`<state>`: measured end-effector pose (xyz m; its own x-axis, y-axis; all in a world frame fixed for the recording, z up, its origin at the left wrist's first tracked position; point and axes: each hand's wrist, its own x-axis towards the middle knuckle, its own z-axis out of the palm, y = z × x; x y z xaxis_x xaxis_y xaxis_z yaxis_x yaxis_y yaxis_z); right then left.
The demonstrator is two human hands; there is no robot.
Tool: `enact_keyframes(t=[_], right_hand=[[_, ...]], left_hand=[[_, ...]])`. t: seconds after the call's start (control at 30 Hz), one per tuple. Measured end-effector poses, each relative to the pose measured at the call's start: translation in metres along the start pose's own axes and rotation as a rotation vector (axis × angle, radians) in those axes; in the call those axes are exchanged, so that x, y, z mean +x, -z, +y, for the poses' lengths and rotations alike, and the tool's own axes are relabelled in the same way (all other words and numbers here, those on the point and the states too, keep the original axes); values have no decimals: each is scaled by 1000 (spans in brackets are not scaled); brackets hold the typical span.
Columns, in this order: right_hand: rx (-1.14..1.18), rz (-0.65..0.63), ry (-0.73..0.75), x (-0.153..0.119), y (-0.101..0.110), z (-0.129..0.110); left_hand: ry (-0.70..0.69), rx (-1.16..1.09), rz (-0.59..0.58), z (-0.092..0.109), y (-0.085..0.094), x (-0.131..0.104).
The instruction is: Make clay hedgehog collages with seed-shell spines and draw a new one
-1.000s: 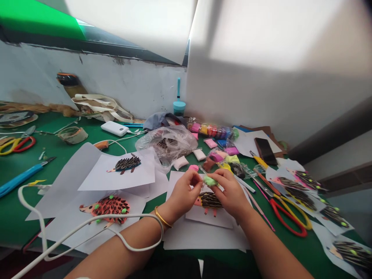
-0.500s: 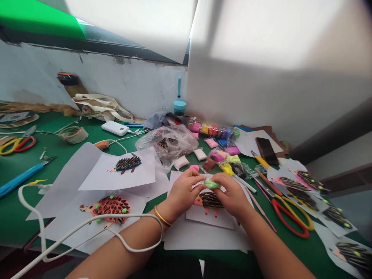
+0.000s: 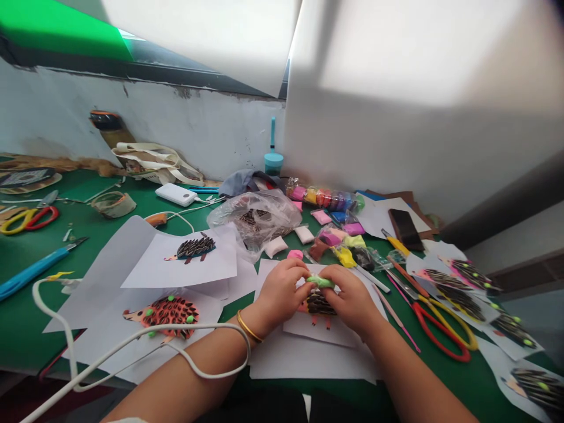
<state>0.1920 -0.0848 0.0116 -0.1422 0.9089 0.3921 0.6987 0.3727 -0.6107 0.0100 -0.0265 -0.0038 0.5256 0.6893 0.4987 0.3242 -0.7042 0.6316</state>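
Both hands are working close together over the middle of the green table (image 3: 22, 329), w/ the green clay (image 3: 320, 282) sitting btwn their fingertips. L hand (image 3: 282, 294) is pinching the clay's left end, thumb & fingers closed on it; R hand (image 3: 352, 296) is gripping the right end the same way. The clay is hovering just above the hedgehog card (image 3: 321, 329), which is lying on the paper stack (image 3: 308, 361) & showing dark spines, a yellow edge & pink legs; the hands are partly covering it. A gold bracelet (image 3: 247, 327) is circling the L wrist, & a white cable (image 3: 194, 325) is looping across that forearm. Left of the hands, a pink hedgehog pic (image 3: 176, 317) w/ green dots & a blue-edged hedgehog pic (image 3: 194, 249) are lying on white sheets. Just beyond the fingers, a pink lump (image 3: 295, 254) is resting near the clay packets (image 3: 353, 228), & a clear plastic bag (image 3: 258, 217) is holding dark bits, prob. seeds. To the right, a white pen (image 3: 373, 279), a thin pink tool (image 3: 409, 338) & red/yellow scissors (image 3: 465, 354) are lying beside the stack, w/ more hedgehog pics (image 3: 469, 273) spreading toward the table's right edge. Further back, a dark phone (image 3: 405, 229) is lying partly on paper, & a white power bank (image 3: 176, 194) is resting on the left side.
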Motion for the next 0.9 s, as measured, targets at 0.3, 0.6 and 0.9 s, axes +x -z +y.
enact_keyframes(t=[0.3,0.6,0.9], right_hand=[[-1,-49,-8,-1,4,3],[-107,-84,4,2,12,3],[-84,69,-57,-1,14,10]], left_hand=[[-81,147,-14,0,1,-2],[-161,245,-29,8,6,4],[289,-473,55,-1,-1,2]])
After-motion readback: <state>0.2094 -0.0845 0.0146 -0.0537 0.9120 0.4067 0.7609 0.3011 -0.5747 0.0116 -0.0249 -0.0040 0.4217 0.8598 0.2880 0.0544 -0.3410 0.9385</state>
